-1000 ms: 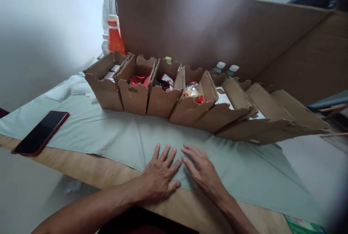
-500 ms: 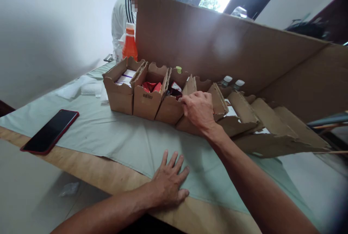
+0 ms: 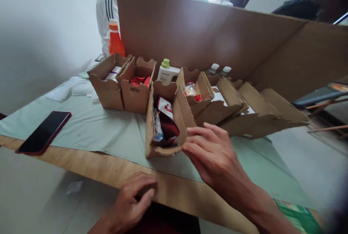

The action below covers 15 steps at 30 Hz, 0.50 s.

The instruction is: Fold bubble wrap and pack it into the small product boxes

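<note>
An open cardboard box (image 3: 152,138) stands pulled forward out of the row, near the table's front edge. Inside it lie a white-and-red packet (image 3: 165,107), a dark red pouch (image 3: 168,127) and a clear-and-blue wrapper (image 3: 157,127). My right hand (image 3: 213,154) is at this box's front right corner; its fingers are stretched out and slightly apart, with the fingertips at or touching the cardboard. My left hand (image 3: 136,194) rests at the wooden table edge, fingers loosely bent and thumb apart, holding nothing.
More cardboard boxes (image 3: 135,99) line up on the green cloth (image 3: 119,128). Behind the gap stands a white bottle with a green cap (image 3: 167,72). A phone (image 3: 45,132) lies left. A tall cardboard panel (image 3: 190,34) rises behind; a person (image 3: 104,12) is beyond it.
My right hand has drawn the box with the dark red pouch out of the row toward me, uncovering the white bottle. My left hand has slid back to the table edge, its fingers now bent.
</note>
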{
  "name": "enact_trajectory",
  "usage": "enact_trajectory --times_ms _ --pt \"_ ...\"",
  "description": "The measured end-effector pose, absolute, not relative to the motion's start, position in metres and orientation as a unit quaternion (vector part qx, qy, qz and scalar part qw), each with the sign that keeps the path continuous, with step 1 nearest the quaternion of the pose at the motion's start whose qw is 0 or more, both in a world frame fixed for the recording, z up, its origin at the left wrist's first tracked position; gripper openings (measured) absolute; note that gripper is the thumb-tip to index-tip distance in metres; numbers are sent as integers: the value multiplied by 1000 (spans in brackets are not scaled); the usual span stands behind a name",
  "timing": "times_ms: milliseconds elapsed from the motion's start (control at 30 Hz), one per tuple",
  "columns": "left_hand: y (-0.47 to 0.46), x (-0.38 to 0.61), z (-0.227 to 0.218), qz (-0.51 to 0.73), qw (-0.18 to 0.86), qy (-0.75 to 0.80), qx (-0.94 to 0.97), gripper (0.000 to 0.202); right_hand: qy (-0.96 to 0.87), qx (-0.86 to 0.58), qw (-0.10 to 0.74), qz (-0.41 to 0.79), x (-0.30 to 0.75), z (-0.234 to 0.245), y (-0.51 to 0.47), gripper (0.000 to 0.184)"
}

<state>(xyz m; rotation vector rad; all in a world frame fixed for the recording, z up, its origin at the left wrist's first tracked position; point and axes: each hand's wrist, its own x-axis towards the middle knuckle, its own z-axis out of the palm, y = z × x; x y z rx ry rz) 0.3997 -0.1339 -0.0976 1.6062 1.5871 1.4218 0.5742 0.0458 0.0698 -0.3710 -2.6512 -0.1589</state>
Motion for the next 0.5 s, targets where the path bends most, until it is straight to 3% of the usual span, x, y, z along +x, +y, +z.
enact_trajectory --times_ms 133,233,367,500 --pt "-158 374 -91 521 180 663 506 19 -945 -167 276 -45 641 69 47 20" --pt "-146 361 -81 521 175 693 466 27 -887 -308 340 -48 684 54 47 18" --pt "-96 348 -66 543 196 683 447 62 -783 -462 417 26 721 17 25 52" --pt "-38 343 -61 592 280 603 456 89 -812 -449 348 133 712 -34 -10 82"
